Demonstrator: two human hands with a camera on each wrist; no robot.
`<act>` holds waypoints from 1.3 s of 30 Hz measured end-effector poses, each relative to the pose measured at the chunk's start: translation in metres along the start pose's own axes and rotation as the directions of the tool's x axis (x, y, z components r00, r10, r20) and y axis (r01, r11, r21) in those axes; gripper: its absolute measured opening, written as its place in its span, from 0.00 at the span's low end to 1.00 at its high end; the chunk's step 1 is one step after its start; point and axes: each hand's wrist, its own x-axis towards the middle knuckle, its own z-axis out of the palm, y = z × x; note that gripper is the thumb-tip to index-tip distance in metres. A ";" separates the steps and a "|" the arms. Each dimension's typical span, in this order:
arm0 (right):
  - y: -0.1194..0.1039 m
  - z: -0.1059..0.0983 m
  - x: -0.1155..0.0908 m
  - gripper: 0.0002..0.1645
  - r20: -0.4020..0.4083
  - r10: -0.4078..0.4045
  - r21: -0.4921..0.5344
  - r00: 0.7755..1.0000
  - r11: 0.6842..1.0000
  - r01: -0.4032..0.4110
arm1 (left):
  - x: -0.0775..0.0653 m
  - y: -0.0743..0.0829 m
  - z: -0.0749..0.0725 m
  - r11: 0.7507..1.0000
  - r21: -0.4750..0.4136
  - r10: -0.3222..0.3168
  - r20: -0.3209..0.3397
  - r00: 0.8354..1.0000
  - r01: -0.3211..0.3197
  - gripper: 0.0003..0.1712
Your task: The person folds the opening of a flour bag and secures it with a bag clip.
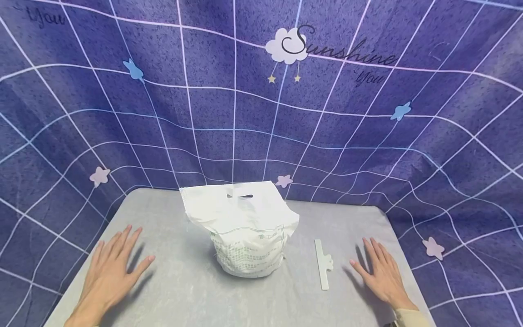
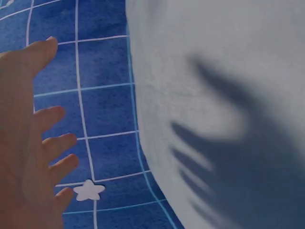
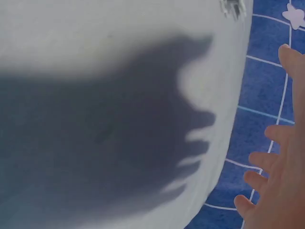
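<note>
A white plastic bag (image 1: 249, 240) with a slot handle in its top and faint green print stands full and bulging on the grey-covered table. To its right lies a slim white bag clip (image 1: 321, 265) with a small scalloped tab on one side. My left hand (image 1: 112, 268), fingers straight and spread, hovers over the table's left side, apart from the bag. Over the right side hovers my right hand (image 1: 382, 274), also spread and holding nothing; the clip is the thing nearest to it. Both wrist views show the left hand (image 2: 28, 143) and right hand (image 3: 281, 167) above cast shadows.
The grey tabletop (image 1: 175, 290) has rounded far corners. A blue-purple curtain (image 1: 212, 109) with grid lines, stars and a cloud print hangs behind it and along both sides. A small greyish thing (image 3: 233, 7) at the top of the right wrist view is too cut off to tell.
</note>
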 end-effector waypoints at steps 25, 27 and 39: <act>-0.072 -0.038 0.049 0.42 -0.099 -0.091 0.129 0.991 0.986 0.103 | 0.052 0.068 -0.069 0.984 -0.175 -0.010 -0.228 0.974 -0.031 0.45; -0.078 -0.039 0.055 0.42 -0.094 -0.107 0.130 0.990 0.984 0.119 | 0.057 0.073 -0.073 0.982 -0.185 -0.010 -0.237 0.972 -0.035 0.45; -0.120 -0.054 0.083 0.39 -0.101 -0.193 0.208 0.976 0.955 0.210 | 0.090 0.110 -0.090 0.969 -0.226 0.039 -0.273 0.961 -0.104 0.44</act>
